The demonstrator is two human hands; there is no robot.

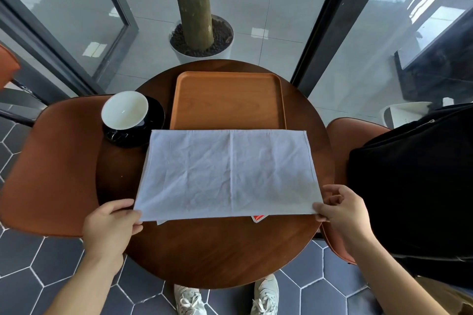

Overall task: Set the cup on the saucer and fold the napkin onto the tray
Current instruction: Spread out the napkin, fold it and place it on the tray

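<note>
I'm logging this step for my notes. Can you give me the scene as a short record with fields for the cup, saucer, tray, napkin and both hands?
cup: white inside, sits on the saucer
saucer: black, on the table, left of the tray
tray: wooden, at the table's far side
napkin: white, creased, spread open, far edge at the tray's near rim
left hand: pinches the napkin's near left corner
right hand: pinches the napkin's near right corner
progress: cup step looks done; napkin not yet folded
</note>
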